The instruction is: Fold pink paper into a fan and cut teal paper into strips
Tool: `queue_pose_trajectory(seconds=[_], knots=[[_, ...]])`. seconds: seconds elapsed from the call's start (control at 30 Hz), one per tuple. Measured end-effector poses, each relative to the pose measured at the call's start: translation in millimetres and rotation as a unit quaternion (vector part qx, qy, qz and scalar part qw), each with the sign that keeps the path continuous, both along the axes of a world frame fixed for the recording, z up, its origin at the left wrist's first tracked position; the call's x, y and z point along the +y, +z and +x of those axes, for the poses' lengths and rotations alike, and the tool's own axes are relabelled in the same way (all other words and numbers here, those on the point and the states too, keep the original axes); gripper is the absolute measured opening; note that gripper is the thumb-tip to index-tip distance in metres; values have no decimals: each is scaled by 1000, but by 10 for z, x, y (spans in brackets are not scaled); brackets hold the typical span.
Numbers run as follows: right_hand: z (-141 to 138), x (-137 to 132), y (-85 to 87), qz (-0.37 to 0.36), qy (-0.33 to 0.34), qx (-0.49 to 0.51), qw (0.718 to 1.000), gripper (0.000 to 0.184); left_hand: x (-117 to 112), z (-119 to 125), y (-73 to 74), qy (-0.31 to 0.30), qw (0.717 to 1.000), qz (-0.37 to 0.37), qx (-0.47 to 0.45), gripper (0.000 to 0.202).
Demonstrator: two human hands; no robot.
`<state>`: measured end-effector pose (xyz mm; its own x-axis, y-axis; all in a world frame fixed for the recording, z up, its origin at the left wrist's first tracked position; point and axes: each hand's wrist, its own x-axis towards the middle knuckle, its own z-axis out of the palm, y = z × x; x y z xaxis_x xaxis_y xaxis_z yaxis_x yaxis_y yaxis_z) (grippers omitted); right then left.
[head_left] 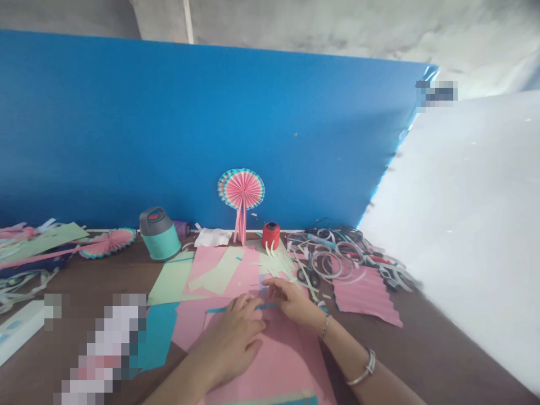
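A thin pink paper sheet [274, 360] is lying flat on the brown table [442, 343]. A narrow blue strip [216, 310] is running along its far edge (partly hidden towards the middle), while another blue band [301, 401] is showing at its near end.

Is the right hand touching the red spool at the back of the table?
Apart. The head view shows it: the right hand is nearer the wearer, with pale paper visible between it and the red spool.
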<state>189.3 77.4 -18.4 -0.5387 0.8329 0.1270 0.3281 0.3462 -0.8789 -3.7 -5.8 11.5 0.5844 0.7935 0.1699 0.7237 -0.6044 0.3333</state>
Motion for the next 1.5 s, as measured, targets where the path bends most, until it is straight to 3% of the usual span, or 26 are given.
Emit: queue_pose_trajectory(seconds=[0.27, 0.53, 1.5], knots=[[-21, 24, -27, 6, -3, -47, 999, 55, 20, 11, 75, -4, 1000, 2, 3, 19], [-53, 25, -8, 19, 0, -56, 998, 60, 44, 3, 17, -11, 1000, -1, -4, 17], [-58, 69, -51, 21, 3, -66, 998, 59, 76, 29, -30, -4, 999, -23, -30, 13]])
